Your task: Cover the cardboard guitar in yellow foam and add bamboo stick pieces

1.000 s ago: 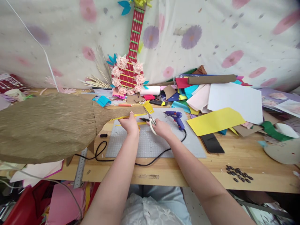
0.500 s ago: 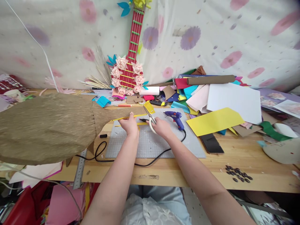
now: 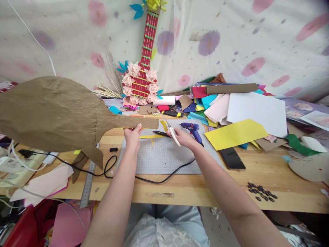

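My left hand (image 3: 132, 138) is closed on the lower edge of the narrow neck of a large brown paper-covered, lute-like shape (image 3: 48, 116). In my right hand (image 3: 183, 138) is a pair of scissors (image 3: 174, 134) with white handles, blades pointing up and left, apart from the neck's end. A yellow paper scrap (image 3: 163, 125) lies by the blades. Below the neck, a yellow strip (image 3: 149, 136) and a black marker (image 3: 160, 133) rest on the grey cutting mat (image 3: 169, 157). The purple glue gun (image 3: 192, 129) lies just beyond my right hand.
A decorated red paper instrument (image 3: 144, 65) leans on the curtain. Coloured sheets (image 3: 236, 133) are piled at right, near a phone (image 3: 232, 158) and several black oval pieces (image 3: 262, 192). A black cord (image 3: 164, 180) crosses the mat; a steel ruler (image 3: 87, 185) overhangs the front edge.
The wide end of the brown shape has risen, uncovering a power strip at left. My left hand has moved left with the neck. My right hand and the scissors have shifted slightly right.
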`<action>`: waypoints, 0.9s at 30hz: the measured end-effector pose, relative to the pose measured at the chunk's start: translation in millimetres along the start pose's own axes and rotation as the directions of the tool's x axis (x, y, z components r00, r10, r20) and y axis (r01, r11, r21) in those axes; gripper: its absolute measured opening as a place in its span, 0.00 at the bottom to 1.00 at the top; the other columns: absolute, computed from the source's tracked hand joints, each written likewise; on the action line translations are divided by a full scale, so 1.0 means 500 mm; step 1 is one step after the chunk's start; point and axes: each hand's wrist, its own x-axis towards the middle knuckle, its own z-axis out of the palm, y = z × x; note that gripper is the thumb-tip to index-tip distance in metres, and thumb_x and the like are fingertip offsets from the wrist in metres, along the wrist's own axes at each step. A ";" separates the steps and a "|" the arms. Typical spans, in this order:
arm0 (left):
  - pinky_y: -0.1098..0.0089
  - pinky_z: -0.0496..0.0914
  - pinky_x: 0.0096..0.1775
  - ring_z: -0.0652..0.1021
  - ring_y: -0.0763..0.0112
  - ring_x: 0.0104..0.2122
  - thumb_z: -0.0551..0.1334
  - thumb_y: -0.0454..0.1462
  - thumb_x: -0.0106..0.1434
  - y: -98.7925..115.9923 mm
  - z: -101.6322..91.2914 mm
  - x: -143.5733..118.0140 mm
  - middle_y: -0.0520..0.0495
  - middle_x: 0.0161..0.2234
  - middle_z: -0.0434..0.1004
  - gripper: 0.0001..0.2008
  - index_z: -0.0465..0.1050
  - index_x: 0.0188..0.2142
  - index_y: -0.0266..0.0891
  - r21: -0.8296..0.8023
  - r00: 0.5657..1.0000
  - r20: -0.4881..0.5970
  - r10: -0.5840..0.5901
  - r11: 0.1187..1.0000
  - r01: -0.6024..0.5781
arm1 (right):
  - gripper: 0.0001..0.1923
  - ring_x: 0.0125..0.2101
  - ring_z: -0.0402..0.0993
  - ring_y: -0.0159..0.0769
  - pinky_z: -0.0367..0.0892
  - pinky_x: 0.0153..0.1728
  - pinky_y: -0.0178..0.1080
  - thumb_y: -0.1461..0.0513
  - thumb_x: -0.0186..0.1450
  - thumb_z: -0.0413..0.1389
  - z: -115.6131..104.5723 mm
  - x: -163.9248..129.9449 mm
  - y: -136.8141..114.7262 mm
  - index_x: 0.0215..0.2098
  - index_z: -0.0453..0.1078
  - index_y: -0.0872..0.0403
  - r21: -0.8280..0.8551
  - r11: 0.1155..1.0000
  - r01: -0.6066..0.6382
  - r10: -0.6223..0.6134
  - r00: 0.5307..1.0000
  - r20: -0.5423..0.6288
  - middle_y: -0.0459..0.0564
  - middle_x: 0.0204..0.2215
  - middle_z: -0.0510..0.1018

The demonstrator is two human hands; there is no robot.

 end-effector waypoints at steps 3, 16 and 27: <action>0.67 0.74 0.38 0.76 0.72 0.34 0.68 0.32 0.41 0.008 -0.038 0.010 0.49 0.32 0.76 0.18 0.69 0.33 0.37 -0.018 0.987 0.162 0.003 1.000 0.000 | 0.33 0.37 0.73 0.43 0.61 0.31 0.35 0.37 0.59 0.39 -0.019 -0.003 0.009 0.42 0.65 0.54 -0.102 0.994 0.030 -0.029 1.000 0.010 0.55 0.37 0.77; 0.66 0.72 0.41 0.77 0.68 0.36 0.71 0.35 0.36 0.000 -0.093 0.008 0.50 0.29 0.78 0.22 0.72 0.35 0.39 -0.011 0.966 0.260 0.010 1.000 -0.008 | 0.34 0.39 0.73 0.48 0.63 0.35 0.40 0.37 0.58 0.39 -0.019 -0.040 -0.023 0.44 0.63 0.54 -0.235 0.970 0.067 -0.060 0.998 0.034 0.57 0.38 0.77; 0.66 0.74 0.39 0.76 0.74 0.31 0.71 0.34 0.38 0.007 -0.094 0.014 0.51 0.27 0.76 0.15 0.71 0.27 0.35 -0.025 0.966 0.251 -0.059 0.997 0.067 | 0.24 0.40 0.73 0.48 0.64 0.37 0.42 0.48 0.62 0.45 0.009 0.011 -0.025 0.43 0.67 0.57 -0.308 0.947 -0.087 0.056 0.993 -0.108 0.60 0.37 0.77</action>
